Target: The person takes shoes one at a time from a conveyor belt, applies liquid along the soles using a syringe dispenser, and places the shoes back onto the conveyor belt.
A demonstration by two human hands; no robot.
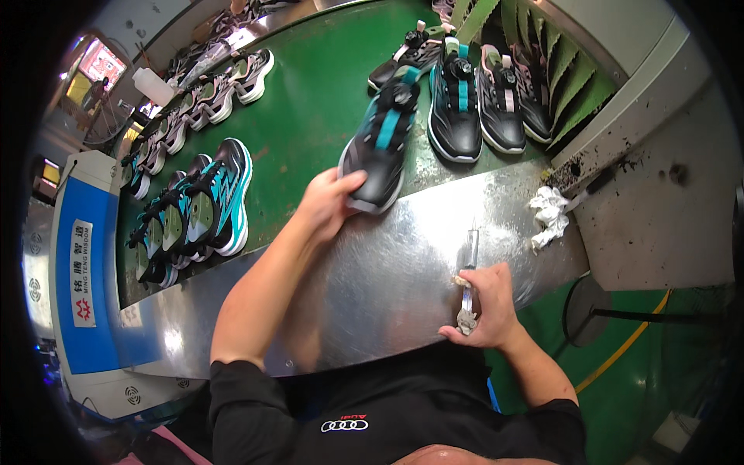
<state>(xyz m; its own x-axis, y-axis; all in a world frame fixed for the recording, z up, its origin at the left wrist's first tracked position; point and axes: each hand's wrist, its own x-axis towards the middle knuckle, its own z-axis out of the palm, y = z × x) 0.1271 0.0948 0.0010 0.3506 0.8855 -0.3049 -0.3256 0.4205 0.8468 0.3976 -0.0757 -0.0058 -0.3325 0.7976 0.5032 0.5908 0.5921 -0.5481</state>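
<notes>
A black and teal shoe (380,151) is held at its heel by the left hand (329,203), where the green belt (310,116) meets the steel surface (403,263). The grip is closed around the heel. The right hand (484,306) is wrapped around a clear syringe-like tool (468,279), tip pointing away. The shoe would best be drawn squarely onto the steel and steadied before the tool tip is brought near. More shoes (465,101) are lined up just beyond; a crumpled rag (549,215) lies to the right.
</notes>
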